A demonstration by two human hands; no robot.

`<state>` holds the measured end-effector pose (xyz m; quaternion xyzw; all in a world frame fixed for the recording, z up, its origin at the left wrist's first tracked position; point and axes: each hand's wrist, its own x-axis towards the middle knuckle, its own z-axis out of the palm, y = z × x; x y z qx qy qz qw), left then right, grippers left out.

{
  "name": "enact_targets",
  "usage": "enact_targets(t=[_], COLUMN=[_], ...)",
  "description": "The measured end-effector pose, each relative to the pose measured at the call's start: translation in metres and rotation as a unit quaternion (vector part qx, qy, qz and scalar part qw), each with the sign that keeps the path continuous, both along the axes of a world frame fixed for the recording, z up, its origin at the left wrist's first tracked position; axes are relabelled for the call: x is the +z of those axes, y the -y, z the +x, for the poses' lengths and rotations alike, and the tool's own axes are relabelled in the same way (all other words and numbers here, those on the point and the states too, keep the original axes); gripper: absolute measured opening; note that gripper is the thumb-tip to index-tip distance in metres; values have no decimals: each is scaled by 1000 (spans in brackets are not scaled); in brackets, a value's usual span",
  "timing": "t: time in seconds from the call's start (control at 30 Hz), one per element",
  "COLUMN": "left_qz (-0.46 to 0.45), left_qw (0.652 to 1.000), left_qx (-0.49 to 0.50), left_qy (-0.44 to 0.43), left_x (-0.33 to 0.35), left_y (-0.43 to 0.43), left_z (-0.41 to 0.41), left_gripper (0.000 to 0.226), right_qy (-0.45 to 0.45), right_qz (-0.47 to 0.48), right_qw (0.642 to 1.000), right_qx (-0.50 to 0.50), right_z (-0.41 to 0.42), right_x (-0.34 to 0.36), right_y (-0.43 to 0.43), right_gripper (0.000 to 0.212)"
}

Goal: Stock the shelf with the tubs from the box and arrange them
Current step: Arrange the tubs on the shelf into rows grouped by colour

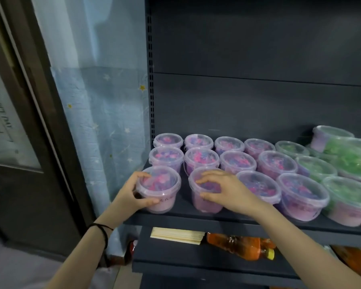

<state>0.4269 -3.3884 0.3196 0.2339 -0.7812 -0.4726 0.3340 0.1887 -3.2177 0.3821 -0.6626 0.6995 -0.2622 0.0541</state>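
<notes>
Clear-lidded tubs of pink and purple stuff stand in three rows on the dark shelf [196,215]. My left hand [131,192] grips the front-left tub [161,190], fingers on its lid rim and thumb on its side. My right hand [223,190] grips the second front tub [204,197], fingertips over the lid and thumb on its wall. Further right, more pink tubs [300,192] continue the rows, then green-filled tubs [350,201]. The box is out of sight.
A perforated shelf upright [150,80] bounds the left side, with a starry blue curtain [104,122] and a dark door frame [29,101] beyond. Below lie a bundle of wooden sticks [177,235] and an orange bottle [242,247]. The shelf's back panel rises behind the tubs.
</notes>
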Motion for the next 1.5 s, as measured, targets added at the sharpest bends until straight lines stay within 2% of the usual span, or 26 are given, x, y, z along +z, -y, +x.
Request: enact_targets(t=[0.07, 0.13, 0.23, 0.3, 0.5, 0.6, 0.73, 0.83, 0.9, 0.93, 1.03, 1.1, 1.23, 1.3, 1.4, 1.5], left_qz=[-90, -175, -291, -327, -315, -335, -359, -396, -409, -411, -414, -436, -441, -446, -442, -436], left_qw=[994, 978, 947, 934, 940, 929, 918, 904, 899, 897, 891, 882, 886, 884, 886, 887], left_qx=[29, 66, 49, 36, 61, 82, 99, 82, 52, 34, -6, 1, 24, 32, 33, 41], left_qy=[58, 92, 125, 141, 111, 134, 133, 136, 150, 160, 188, 178, 143, 138, 137, 145], left_x=[-1, 4, 11, 13, 16, 17, 14, 21, 31, 36, 42, 38, 31, 30, 31, 32], left_y=[8, 11, 8, 0, -16, -18, -22, -26, -32, -35, -41, -44, -41, -41, -42, -44], left_z=[2, 5, 5, 2, -3, -3, -6, -16, -25, -29, -42, -46, -44, -43, -44, -47], left_gripper=[64, 64, 60, 64, 60, 61, 56, 54, 55, 56, 57, 53, 44, 42, 42, 41], right_qy=[11, 23, 50, 54, -12, -50, -56, 20, 89, 94, 59, 34, 5, -41, -125, -142], right_qz=[18, 41, 84, 108, 117, 93, 84, 89, 50, 22, 14, 83, 240, 242, 197, 166], right_qw=[1000, 999, 995, 992, 993, 994, 995, 996, 995, 995, 993, 991, 968, 965, 962, 960], right_qx=[-5, -13, 8, 26, 9, -1, 14, 18, -3, -26, -97, -96, -75, -95, -145, -172], right_z=[-2, -6, -8, -8, 4, 10, 13, 8, 1, -6, -30, -43, -48, -48, -42, -33], right_x=[2, 6, 14, 19, 15, 13, 12, 20, 31, 35, 46, 51, 49, 42, 33, 27], right_y=[-3, -6, -11, -14, -15, -14, -14, -11, 2, 12, 50, 71, 95, 103, 109, 112], right_gripper=[33, 33, 33, 34, 44, 43, 43, 36, 29, 27, 28, 37, 54, 56, 58, 58])
